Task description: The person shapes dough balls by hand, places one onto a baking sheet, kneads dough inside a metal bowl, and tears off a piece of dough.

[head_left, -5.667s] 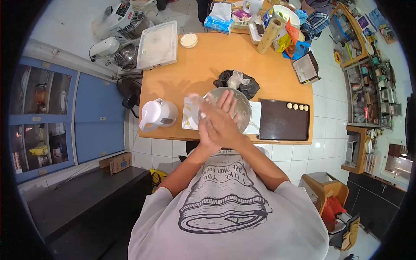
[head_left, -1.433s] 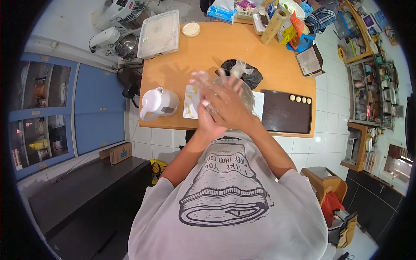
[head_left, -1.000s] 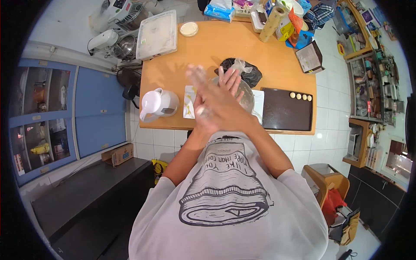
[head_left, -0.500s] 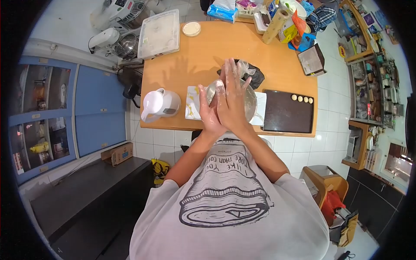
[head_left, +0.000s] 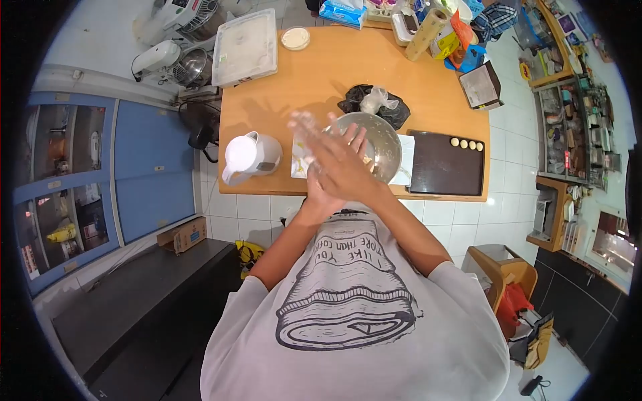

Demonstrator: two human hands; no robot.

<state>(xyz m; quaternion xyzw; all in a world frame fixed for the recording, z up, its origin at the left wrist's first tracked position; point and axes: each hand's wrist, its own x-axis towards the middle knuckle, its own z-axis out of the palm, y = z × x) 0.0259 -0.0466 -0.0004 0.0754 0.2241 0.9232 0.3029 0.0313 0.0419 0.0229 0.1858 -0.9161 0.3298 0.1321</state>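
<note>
My left hand [head_left: 325, 194] is palm up under my right hand [head_left: 341, 167], its fingertips showing beyond the right edge of the right hand. My right hand lies across it, fingers stretched toward the upper left and blurred. Both have whitish residue; whatever may lie between the palms is hidden. Just behind and to the right is a metal bowl [head_left: 388, 148] with pale, crumbly bits inside, resting on a white patterned sheet [head_left: 405, 175]. Right of it, a dark tray [head_left: 446, 167] holds several small pale balls [head_left: 463, 144] in a row at its top right corner.
A white jug [head_left: 251, 157] stands at the table's left front. Behind the bowl sits a black plastic bag [head_left: 396, 112] with a clear bag on it. Farther back are a lidded plastic box [head_left: 246, 48], a round tub [head_left: 295, 38], a tall roll [head_left: 426, 35] and an open box [head_left: 480, 87].
Half a second ago my hands were nearly aligned, fingers pointing away; now the right hand is slanted left across the left. The bowl's inside shows more. The view has shifted slightly.
</note>
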